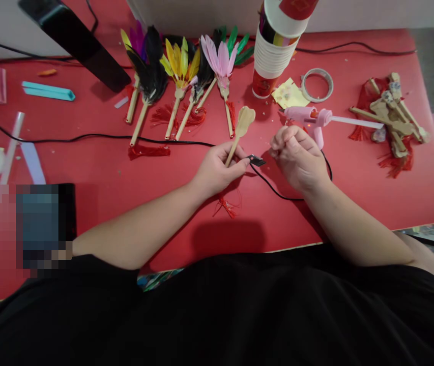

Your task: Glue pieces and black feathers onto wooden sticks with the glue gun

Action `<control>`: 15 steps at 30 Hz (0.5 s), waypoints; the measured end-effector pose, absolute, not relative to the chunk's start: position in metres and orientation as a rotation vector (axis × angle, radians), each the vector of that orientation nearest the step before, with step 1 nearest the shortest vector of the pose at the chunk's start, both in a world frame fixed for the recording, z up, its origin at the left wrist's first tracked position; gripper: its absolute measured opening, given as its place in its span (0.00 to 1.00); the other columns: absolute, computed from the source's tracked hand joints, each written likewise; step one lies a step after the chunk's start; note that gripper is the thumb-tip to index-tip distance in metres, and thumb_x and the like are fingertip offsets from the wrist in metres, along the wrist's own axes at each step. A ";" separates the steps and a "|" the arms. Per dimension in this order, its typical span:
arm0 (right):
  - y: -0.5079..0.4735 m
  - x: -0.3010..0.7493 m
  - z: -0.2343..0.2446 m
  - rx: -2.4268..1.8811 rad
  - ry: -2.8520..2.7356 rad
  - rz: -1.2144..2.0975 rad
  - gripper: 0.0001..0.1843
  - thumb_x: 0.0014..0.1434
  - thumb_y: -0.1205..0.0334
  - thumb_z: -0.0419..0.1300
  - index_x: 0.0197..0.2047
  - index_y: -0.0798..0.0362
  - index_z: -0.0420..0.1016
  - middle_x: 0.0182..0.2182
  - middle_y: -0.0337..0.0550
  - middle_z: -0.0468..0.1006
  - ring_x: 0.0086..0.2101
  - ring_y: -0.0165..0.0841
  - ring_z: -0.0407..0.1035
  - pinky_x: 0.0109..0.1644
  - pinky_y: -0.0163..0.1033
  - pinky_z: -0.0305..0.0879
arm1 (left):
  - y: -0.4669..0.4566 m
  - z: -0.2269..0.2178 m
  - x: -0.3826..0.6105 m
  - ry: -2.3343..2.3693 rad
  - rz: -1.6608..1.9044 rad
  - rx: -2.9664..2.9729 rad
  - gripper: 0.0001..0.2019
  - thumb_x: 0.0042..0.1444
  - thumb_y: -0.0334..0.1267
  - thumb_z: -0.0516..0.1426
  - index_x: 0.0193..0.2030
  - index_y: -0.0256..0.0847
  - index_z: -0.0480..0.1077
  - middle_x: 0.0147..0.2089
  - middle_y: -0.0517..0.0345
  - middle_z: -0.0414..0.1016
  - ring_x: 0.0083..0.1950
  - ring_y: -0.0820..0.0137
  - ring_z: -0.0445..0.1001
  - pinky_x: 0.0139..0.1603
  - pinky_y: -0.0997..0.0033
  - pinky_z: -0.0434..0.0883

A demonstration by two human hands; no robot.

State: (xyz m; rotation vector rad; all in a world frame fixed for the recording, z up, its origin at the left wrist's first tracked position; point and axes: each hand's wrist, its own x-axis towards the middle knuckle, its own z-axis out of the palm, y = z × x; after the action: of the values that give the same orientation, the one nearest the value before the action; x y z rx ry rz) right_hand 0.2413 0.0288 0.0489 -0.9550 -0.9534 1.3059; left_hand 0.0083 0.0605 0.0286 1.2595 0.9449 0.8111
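My left hand (222, 165) is closed around a small wooden handle (244, 122) with a rounded, notched head pointing up and away from me. A red tassel (227, 206) hangs below that hand. Between its thumb and fingers a small flat dark piece (256, 160) sticks out to the right; its kind is not clear. My right hand (298, 155) hovers just right of it, fingers curled and pinched together. Whatever is between those fingertips, if anything, cannot be made out. Behind the right hand lies a pink glue gun (308, 116) with a glue stick in its back.
Several feather fans (181, 66) lie at the back. Stacked paper cups (273, 56) stand beside a tape roll (317, 85) and yellow paper (290, 93). Wooden handles with tassels (394, 114) are piled right. A black cord (98, 136) crosses the red table (155, 188); a dark device (75, 43) stands back left.
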 end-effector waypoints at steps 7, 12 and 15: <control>0.033 0.253 0.038 -1.078 -0.875 1.420 0.31 0.62 0.32 0.93 0.43 0.45 0.86 0.40 0.39 0.84 0.38 0.32 0.77 0.43 0.37 0.80 | 0.059 0.032 0.008 0.897 0.714 1.235 0.16 0.58 0.39 0.78 0.37 0.44 0.75 0.30 0.65 0.72 0.29 0.74 0.65 0.31 0.73 0.68; 0.029 0.260 0.043 -1.122 -0.997 1.708 0.29 0.63 0.37 0.93 0.48 0.50 0.93 0.41 0.46 0.94 0.35 0.33 0.84 0.39 0.36 0.81 | 0.061 0.027 0.008 0.810 0.746 1.264 0.15 0.62 0.42 0.77 0.40 0.43 0.75 0.35 0.61 0.81 0.34 0.73 0.76 0.39 0.71 0.76; 0.028 0.261 0.048 -1.122 -0.951 1.850 0.29 0.64 0.36 0.92 0.48 0.51 0.93 0.39 0.49 0.95 0.35 0.38 0.89 0.39 0.39 0.85 | 0.062 0.022 0.008 0.812 0.777 1.280 0.13 0.66 0.43 0.75 0.43 0.43 0.77 0.39 0.58 0.86 0.39 0.71 0.83 0.46 0.69 0.81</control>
State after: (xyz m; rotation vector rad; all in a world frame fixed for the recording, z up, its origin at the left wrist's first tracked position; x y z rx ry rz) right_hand 0.2609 0.0277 0.0479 -1.1221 -0.9510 1.8501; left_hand 0.0075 0.0618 0.0216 1.2800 0.8118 0.7766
